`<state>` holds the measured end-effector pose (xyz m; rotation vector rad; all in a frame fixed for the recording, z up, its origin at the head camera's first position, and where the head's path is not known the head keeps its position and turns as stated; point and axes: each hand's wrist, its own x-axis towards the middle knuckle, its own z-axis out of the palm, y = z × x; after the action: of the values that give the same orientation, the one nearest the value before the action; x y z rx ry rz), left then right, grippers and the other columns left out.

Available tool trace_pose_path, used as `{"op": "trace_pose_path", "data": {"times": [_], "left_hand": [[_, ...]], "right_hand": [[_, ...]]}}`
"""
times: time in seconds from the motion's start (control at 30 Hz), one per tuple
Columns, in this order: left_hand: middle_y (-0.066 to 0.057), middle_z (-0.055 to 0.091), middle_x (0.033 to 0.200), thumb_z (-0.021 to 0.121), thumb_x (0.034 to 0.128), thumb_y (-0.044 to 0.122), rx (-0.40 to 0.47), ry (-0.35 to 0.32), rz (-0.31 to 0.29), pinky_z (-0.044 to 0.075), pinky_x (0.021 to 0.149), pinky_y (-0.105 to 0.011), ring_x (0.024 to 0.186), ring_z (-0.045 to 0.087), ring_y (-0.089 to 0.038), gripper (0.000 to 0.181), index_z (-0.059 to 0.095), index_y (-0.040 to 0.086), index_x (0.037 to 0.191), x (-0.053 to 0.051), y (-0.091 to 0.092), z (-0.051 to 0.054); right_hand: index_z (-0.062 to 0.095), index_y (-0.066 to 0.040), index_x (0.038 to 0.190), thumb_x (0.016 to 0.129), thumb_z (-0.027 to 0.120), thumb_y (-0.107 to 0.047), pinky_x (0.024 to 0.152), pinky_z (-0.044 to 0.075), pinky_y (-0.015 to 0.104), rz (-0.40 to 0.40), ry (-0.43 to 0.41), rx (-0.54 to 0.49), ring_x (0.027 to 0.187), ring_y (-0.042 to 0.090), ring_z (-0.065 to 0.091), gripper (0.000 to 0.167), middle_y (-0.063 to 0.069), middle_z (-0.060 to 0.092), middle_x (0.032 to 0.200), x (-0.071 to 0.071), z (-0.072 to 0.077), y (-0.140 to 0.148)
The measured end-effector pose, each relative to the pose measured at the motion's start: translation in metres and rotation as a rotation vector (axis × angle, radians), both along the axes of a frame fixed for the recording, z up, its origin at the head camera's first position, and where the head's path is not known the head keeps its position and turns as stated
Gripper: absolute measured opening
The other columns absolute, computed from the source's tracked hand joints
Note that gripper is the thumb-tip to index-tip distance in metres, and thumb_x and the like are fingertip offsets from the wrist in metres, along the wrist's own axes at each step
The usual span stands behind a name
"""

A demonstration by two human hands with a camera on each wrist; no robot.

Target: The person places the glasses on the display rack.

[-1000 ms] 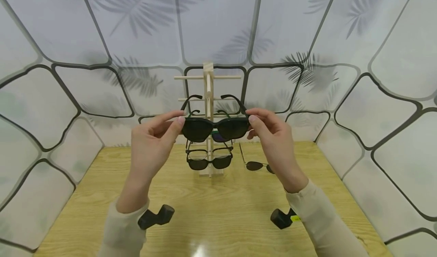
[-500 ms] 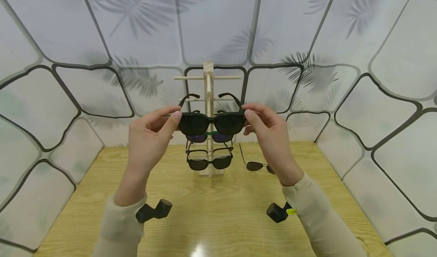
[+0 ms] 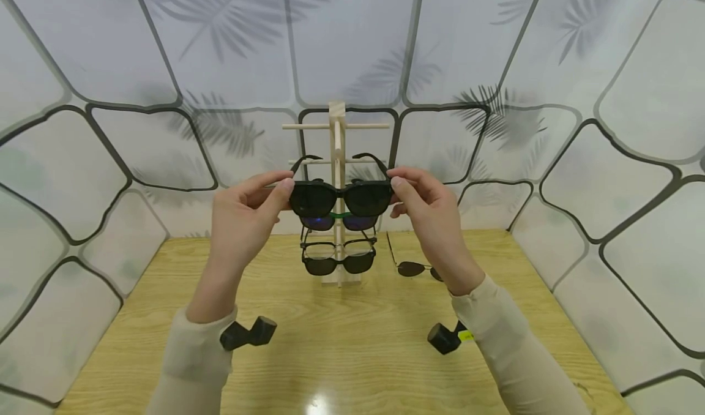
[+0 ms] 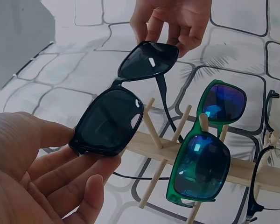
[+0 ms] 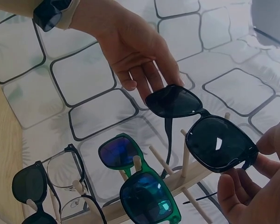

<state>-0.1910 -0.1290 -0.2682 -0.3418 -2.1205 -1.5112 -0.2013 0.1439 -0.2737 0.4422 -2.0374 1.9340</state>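
Observation:
Black sunglasses [image 3: 314, 199] are held level by both hands before the wooden rack [image 3: 337, 133], temples pointing back toward it. The left hand [image 3: 242, 219] pinches their left end between thumb and fingers; the right hand [image 3: 432, 219] pinches the right end. Just below them, green-framed glasses with blue mirrored lenses [image 3: 360, 222] hang on the rack, clearer in the left wrist view [image 4: 200, 163]. The left wrist view shows bare pegs beside the black sunglasses' temples. Whether the sunglasses touch a peg, I cannot tell.
Lower on the rack are clear-lensed glasses [image 3: 319, 250] and dark sunglasses [image 3: 319, 266]. Another pair of sunglasses [image 3: 410, 269] lies on the wooden table [image 3: 341, 354] right of the rack's base. Patterned panels [image 3: 352, 41] enclose the back and sides.
Both hands have raised the black sunglasses slightly and shifted them left, exposing more of the green pair. Over the last half second, they have moved very little.

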Motion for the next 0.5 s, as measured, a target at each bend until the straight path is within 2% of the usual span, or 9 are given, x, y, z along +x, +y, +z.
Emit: {"op": "trace_pose_path", "data": {"times": [0.2,0.5], "left_hand": [[-0.021,0.081,0.099,0.071,0.1026,0.022,0.012,-0.019,-0.001,0.055,0.059,-0.020,0.069,0.074,0.002,0.025,0.080,0.010,0.122,-0.004,-0.001,0.002],[-0.021,0.080,0.107,0.071,0.1029,0.030,0.012,-0.090,-0.012,0.057,0.061,-0.021,0.072,0.075,0.000,0.028,0.080,0.015,0.125,-0.013,-0.001,0.005]], "right_hand": [[0.067,-0.001,0.135,0.108,0.062,-0.022,0.074,0.060,0.029,0.007,-0.024,-0.013,0.090,0.020,0.066,0.034,-0.002,0.067,0.101,-0.004,0.001,-0.001],[0.066,-0.001,0.136,0.109,0.062,-0.024,0.073,0.060,0.028,0.015,-0.065,-0.031,0.094,0.026,0.065,0.036,-0.002,0.066,0.104,-0.011,0.001,-0.002]]}}
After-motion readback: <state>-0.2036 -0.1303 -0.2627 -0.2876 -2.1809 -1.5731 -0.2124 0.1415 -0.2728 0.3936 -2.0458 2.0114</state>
